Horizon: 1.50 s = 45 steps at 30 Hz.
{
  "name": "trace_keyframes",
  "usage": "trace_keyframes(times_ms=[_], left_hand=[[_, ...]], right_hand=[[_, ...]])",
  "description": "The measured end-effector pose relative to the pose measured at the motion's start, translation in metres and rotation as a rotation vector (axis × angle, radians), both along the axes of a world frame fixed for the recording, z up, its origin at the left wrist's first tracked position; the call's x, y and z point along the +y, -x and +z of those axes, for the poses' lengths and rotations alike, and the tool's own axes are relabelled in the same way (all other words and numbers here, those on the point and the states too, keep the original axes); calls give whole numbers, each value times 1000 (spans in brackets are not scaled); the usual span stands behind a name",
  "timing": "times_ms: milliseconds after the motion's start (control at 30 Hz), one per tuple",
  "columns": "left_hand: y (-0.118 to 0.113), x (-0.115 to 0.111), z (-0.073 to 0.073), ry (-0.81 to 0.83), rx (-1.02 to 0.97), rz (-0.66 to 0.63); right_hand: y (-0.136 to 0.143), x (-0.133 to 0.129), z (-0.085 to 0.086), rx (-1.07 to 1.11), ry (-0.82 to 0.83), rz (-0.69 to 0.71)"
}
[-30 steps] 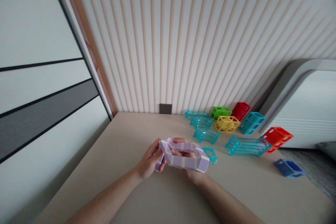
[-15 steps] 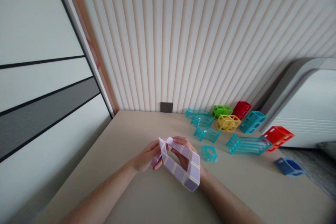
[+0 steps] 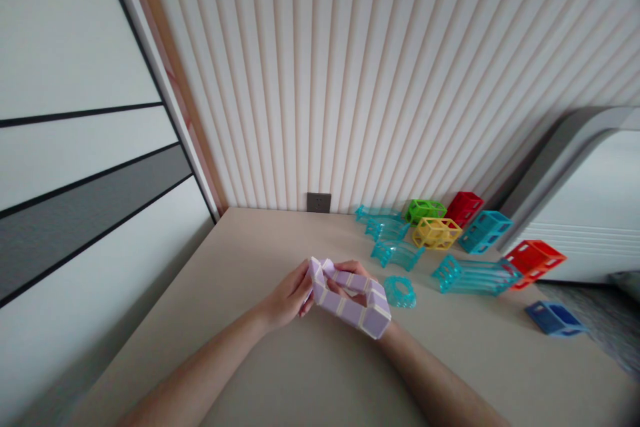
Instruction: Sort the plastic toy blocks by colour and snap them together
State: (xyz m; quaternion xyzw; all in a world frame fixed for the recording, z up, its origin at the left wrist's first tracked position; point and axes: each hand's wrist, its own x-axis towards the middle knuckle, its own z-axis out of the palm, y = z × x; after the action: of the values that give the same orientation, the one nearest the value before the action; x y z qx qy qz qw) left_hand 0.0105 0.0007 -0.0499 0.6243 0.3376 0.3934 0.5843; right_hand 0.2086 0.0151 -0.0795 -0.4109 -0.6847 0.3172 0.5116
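Between my hands, above the table, is a lavender snake puzzle [image 3: 349,311] with white seams, bent into an angular loop with an open middle. My left hand [image 3: 289,295] is closed around its left end, the fingers partly hidden behind the segments. On the far right side of the loop, my right hand [image 3: 350,268] grips it, with some fingers showing through the opening and the rest covered by the puzzle. A round teal openwork piece [image 3: 400,292] lies on the table just right of my right hand.
Along the right of the table [image 3: 260,373] lie teal curved track pieces [image 3: 397,255], a long teal chute [image 3: 477,277], and green [image 3: 425,211], yellow [image 3: 437,233], dark red [image 3: 464,209], teal [image 3: 485,231], orange-red [image 3: 536,261] and blue [image 3: 555,318] open-frame blocks. A ribbed wall [image 3: 300,80] stands behind.
The snake puzzle has tilted, so its loop looks flatter and its near corner sits higher and further right. Both hands keep hold, the left shifting slightly right.
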Motion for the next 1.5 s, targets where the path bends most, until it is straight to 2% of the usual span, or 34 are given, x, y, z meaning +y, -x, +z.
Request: trace_keyframes(times_ms=[67, 233, 300, 600, 833, 1133, 1367, 1500], left_hand=[[-1, 0, 0, -104, 87, 84], [0, 1, 4, -509, 324, 265], [0, 1, 4, -575, 361, 294], [2, 4, 16, -428, 342, 269], [10, 7, 24, -425, 397, 205], [30, 25, 5, -540, 526, 155], [33, 21, 18, -671, 685, 171], [31, 16, 21, -767, 735, 209]], right_hand=[[0, -4, 12, -59, -11, -14], [3, -13, 38, -192, -175, 29], [4, -15, 42, -216, -194, 34], [4, -16, 39, -369, -243, 16], [-2, -11, 36, -571, -344, -18], [-6, -8, 44, -750, -564, -39], [-9, -11, 50, -850, -674, -78], [-12, -15, 55, -856, -682, -73]])
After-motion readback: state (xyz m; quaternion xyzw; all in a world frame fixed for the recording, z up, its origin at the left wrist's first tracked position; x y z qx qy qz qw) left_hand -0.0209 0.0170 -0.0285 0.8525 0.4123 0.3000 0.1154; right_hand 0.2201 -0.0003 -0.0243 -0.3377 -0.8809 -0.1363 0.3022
